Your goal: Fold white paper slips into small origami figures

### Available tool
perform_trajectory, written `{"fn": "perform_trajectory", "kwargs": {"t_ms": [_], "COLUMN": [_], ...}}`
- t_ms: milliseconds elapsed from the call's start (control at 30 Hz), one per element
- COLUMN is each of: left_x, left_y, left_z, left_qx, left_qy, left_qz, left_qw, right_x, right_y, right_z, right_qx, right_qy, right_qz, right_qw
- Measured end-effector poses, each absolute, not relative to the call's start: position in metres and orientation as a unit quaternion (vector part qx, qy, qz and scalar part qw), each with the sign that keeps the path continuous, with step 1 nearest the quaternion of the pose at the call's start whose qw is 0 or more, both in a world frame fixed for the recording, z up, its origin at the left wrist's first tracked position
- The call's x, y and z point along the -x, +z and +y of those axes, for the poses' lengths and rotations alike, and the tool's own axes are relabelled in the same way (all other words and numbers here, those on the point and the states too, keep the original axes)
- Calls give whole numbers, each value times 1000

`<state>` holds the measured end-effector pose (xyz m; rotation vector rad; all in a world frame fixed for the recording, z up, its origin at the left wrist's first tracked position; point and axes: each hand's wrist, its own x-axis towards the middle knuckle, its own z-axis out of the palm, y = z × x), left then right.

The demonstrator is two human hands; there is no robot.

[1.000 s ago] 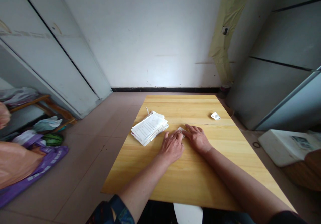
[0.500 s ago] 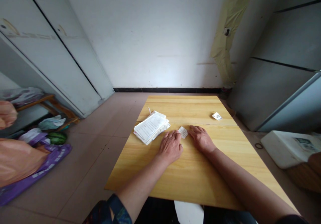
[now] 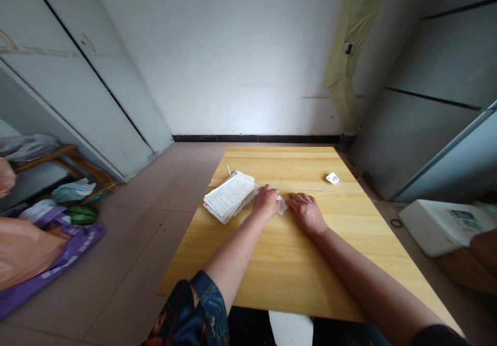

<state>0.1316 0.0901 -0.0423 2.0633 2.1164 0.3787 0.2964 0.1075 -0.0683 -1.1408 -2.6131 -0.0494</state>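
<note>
My left hand (image 3: 267,202) rests, fingers bunched, at the right corner of a stack of printed white papers (image 3: 229,196). Its fingertips reach a small white paper slip (image 3: 283,206), partly covering the slip's left end. My right hand (image 3: 306,213) lies flat on the yellow wooden table (image 3: 295,268), just right of the slip, and holds nothing. Farther back on the table, a small crumpled white piece (image 3: 333,178) lies apart from both hands.
The table's left edge borders a tiled floor. On that floor sit a purple bag (image 3: 66,253), an orange bag (image 3: 23,247) and a watermelon (image 3: 81,214). A white foam box (image 3: 438,227) stands to the right, and grey cabinet panels (image 3: 435,123) rise behind it.
My left hand has slid forward and left to the stack's corner, over the slip's left end. My right hand has stayed nearly in place beside the slip.
</note>
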Motion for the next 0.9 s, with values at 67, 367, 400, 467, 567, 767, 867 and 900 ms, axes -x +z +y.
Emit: {"fn": "perform_trajectory", "kwargs": {"t_ms": [67,367,400,467,567,767,867,900], "left_x": [-132,-131,-130,-129,-127,-122,-118,-117], "left_y": [-40,-42,-43,-46,-52,-57,-60,-62], "left_z": [94,101,101,100,96,90,90,89], "left_qx": [-698,-677,-675,-673,-665,-655,-653,-657], "left_qy": [108,114,119,131,178,243,260,265], "left_qz": [702,716,717,717,714,699,693,688], "left_qw": [93,126,127,128,127,153,161,157], "right_x": [-297,-298,-298,-299,-299,-297,-297,-296], "right_y": [-69,-73,-74,-75,-76,-74,-73,-73], "right_z": [108,109,110,110,109,109,109,109], "right_qx": [393,387,389,389,370,368,364,362], "right_qy": [-14,-10,-12,-17,-25,-23,-19,-18], "right_qz": [-907,-907,-906,-905,-915,-921,-921,-922], "right_qw": [151,165,166,168,157,127,134,136]}}
